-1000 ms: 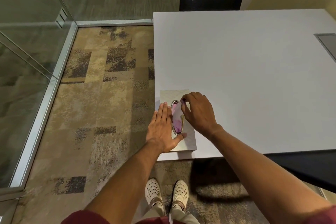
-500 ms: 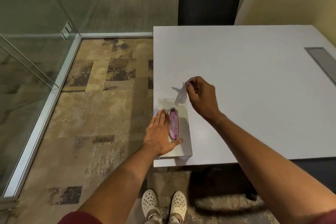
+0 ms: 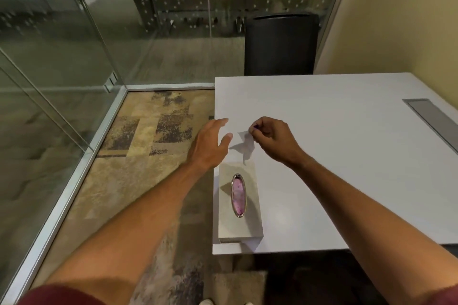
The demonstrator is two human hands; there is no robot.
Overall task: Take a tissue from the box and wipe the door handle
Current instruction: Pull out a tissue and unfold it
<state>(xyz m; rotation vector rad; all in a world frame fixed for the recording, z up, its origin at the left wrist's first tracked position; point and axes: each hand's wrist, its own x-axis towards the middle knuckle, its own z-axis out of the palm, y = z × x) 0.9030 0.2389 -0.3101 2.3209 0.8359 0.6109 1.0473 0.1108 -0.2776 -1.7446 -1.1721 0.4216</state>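
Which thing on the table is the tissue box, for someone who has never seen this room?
Start at the white table and follow its left edge to the near corner. The tissue box lies there, a long pale block flush with that edge. Its top has a metal-rimmed oval slot showing pink inside, and it is the only object resting on the table; the loose tissue is pinched in the right hand beyond it.

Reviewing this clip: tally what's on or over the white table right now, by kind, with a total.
Tissue boxes: 1, the tissue box at the table's near left corner
Tissues: 1, the tissue pinched in the right hand
Hands: 2, right hand and open left hand
Total: 4
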